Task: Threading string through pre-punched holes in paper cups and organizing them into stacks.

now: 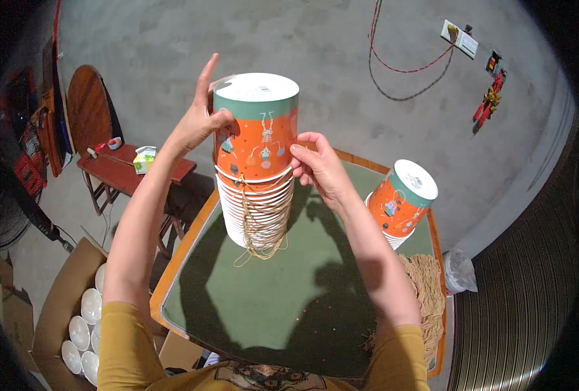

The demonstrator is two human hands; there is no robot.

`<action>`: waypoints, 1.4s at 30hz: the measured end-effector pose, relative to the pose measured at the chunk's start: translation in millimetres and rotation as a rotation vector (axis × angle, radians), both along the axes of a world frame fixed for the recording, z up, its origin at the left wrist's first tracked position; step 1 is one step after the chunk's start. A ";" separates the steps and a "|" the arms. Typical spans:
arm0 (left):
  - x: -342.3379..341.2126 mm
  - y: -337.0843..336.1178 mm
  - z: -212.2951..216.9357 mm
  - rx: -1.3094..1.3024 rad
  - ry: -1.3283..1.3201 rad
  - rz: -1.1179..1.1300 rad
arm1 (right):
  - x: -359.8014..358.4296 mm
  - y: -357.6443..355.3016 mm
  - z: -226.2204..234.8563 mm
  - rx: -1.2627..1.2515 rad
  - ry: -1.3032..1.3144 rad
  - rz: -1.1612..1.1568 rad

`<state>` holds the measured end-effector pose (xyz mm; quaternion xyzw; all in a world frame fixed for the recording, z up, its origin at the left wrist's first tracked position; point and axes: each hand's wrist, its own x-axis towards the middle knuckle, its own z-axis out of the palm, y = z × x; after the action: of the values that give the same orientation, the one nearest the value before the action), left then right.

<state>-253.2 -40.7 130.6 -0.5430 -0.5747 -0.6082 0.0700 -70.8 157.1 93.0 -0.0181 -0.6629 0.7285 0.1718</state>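
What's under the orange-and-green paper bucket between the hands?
Nested white-rimmed paper buckets, with tan string hanging down their front. The inside of the orange-and-green paper bucket is hidden by its walls.

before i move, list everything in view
tall bucket stack: 1, orange/white, table centre
short bucket stack: 1, orange/white, table right
string loops: several, tan, tall stack
string bundle: 1, tan, table right
table: 1, green, centre
bench: 1+, red, left
tissue pack: 1, green, bench
round board: 1, brown, left
fan: 1, black, left
open carton: 1, brown, lower left
containers: several, white, carton
cables: uncounted, red/black, wall
outlet panels: 2, white, wall
ornament: 1, red, wall
shutter: 1, dark, right
left hand: 1, bare, tall stack
right hand: 1, bare, tall stack
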 end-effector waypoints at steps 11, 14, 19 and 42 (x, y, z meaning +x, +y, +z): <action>-0.9 5.1 -22.0 0.021 -0.063 -0.056 | 26.5 15.2 -11.9 0.471 -0.184 -0.213; 2.6 -2.5 -30.6 0.095 -0.002 0.021 | 67.6 40.6 1.2 1.131 0.083 -0.550; 46.4 -34.3 -70.6 0.348 0.171 0.492 | 139.8 86.1 16.0 1.656 0.023 -0.988; 233.4 207.6 -204.7 -0.321 0.200 -0.104 | 153.9 169.2 37.7 1.238 0.188 -0.871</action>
<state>-19.8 166.8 -74.2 -0.6338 -0.6257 -0.4547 0.0080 83.1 326.3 130.7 -0.1160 -0.8659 0.0889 0.4783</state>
